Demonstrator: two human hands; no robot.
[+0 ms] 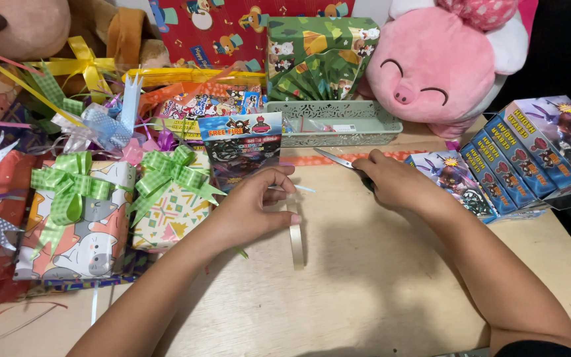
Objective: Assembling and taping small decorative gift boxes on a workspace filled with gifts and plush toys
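Two hands at work: left hand (pixel 254 206) curled round the tape roll (pixel 295 233) standing on edge at table centre, right hand (pixel 394 183) closed on scissors (pixel 338 160) at one o'clock—best steadying roll, cutting cleanly.

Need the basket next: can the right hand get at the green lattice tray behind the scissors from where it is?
Probably yes. The right hand, holding the scissors, lies just in front of the green tray; only bare tabletop lies between them.
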